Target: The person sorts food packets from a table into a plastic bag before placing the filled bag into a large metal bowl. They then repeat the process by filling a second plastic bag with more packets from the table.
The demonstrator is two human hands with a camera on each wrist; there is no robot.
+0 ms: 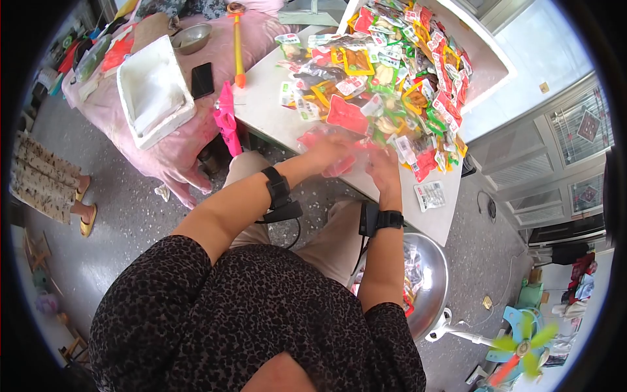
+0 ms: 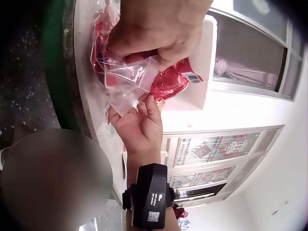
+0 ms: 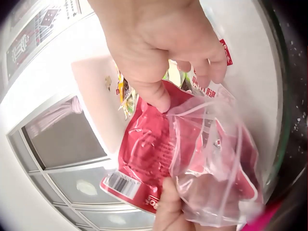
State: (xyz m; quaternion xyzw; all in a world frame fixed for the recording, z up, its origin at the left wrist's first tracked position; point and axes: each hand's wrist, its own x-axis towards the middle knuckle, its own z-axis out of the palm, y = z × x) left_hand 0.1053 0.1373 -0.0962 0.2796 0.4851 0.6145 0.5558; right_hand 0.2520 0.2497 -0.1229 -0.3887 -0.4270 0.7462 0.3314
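Both hands are at a clear zip bag point(image 3: 211, 144) with red packets inside, over the table's near edge. My left hand point(image 1: 330, 151) grips the bag; in the right wrist view its thumb shows at the mouth and its fingers behind the film. My right hand point(image 1: 384, 168) pinches the opposite edge of the mouth, seen in the left wrist view. Just beyond the bag is a red foil packet point(image 3: 147, 149) with a barcode, partly overlapped by the clear film. A heap of colourful snack packets point(image 1: 385, 72) lies beyond the hands.
A white foam box point(image 1: 486, 55) stands behind the heap. One pale packet point(image 1: 430, 196) lies right on the table point(image 1: 261, 104). A metal basin point(image 1: 431, 281) with packets is below my right arm. At left, a foam tray point(image 1: 147, 98) and phone point(image 1: 202, 80) rest on pink cloth.
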